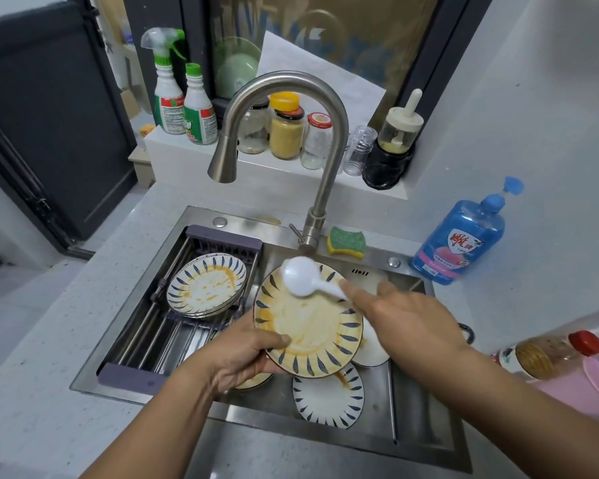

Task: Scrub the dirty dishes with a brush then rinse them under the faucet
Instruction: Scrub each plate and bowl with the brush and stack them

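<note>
My left hand (pixel 246 354) grips the near-left rim of a dirty plate (pixel 312 330) with blue leaf marks and orange sauce, held tilted over the sink (pixel 415 423). My right hand (pixel 405 316) holds the handle of a white round brush (pixel 301 276), whose head presses on the plate's far edge. The steel faucet (pixel 284 133) arches above; no water runs from its spout. More dirty plates lie in the basin (pixel 327 401) and a stack of them sits on the drying rack (pixel 206 285) over the sink's left side.
A green-and-yellow sponge (pixel 346 242) lies behind the basin by the faucet base. A blue soap pump bottle (pixel 460 236) stands on the counter at right. Jars and spray bottles (pixel 168 88) line the window sill. A pink container (pixel 581 385) and a bottle sit at the right edge.
</note>
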`<state>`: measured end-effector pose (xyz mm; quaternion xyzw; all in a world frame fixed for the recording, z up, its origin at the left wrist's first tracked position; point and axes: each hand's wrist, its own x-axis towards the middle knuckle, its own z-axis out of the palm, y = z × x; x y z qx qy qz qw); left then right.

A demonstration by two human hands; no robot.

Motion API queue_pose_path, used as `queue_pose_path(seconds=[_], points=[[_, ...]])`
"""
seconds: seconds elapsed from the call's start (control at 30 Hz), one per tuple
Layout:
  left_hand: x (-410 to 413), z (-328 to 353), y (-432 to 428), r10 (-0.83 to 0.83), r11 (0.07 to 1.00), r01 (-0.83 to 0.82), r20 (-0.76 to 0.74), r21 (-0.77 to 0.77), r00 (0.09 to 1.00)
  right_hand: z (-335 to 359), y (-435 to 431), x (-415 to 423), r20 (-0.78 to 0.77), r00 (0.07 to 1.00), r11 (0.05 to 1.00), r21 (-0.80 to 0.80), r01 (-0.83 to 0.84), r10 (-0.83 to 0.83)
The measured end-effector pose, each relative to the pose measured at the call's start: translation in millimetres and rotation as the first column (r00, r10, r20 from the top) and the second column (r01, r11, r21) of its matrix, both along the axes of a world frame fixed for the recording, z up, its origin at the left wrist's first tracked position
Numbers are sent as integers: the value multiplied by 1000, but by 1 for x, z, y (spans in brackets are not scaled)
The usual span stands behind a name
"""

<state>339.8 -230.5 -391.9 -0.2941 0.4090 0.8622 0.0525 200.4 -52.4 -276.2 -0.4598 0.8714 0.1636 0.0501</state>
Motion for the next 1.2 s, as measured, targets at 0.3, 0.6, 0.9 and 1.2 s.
queue_pose_path(seconds=[0.3,0.6,0.9,1.2], points=[[-10,1,-4,316,945,-317,-28,-78,948,0,18,13,361,930,997,59,55,-73],[-3,13,-5,368,904,-364,24,225,930,1,19,-5,871,464,529,-322,785,-159],[-11,27,7,247,943,-235,-20,234,969,-21,-3,-5,999,-35,323,26,946,23],[-7,30,4,-136,628,-21,-136,-778,981,-21,-16,-25,989,-147,185,143,972,7]])
